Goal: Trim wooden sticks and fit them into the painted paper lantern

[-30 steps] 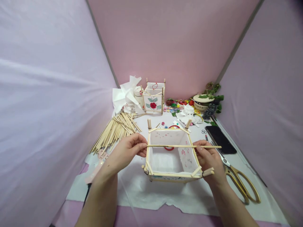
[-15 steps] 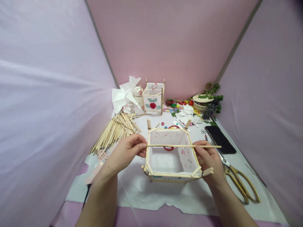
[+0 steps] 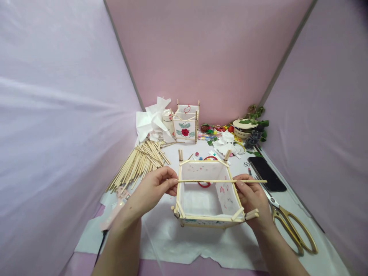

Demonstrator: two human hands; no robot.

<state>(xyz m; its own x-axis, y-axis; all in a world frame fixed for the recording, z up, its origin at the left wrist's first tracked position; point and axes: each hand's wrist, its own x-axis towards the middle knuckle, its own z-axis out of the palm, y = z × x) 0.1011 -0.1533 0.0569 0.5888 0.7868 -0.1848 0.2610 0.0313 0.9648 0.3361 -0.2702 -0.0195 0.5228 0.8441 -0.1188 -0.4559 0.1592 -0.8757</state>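
A thin wooden stick (image 3: 207, 181) spans the open top of a lantern-like box (image 3: 211, 219) made of sticks and white paper. My left hand (image 3: 161, 182) pinches the stick's left end beside the box's left rim. On the other side, my right hand (image 3: 250, 191) pinches it near the right rim, and the stick's free end pokes out past the fingers. Short diagonal pieces brace the box's corners, and bundled stick ends jut out there. Pink and dark smudges mark the inner paper walls.
A pile of sticks (image 3: 138, 161) lies left, above a pink glue gun (image 3: 113, 212). Gold-handled scissors (image 3: 293, 226) and a black phone (image 3: 267, 173) are at right. Behind stand a second paper box (image 3: 184, 124) with a painted rose, crumpled white paper (image 3: 153, 120) and a lidded bowl (image 3: 243, 128).
The whole scene sits slightly lower in view. Both hands keep the stick across the box top, with hardly any shift relative to it.
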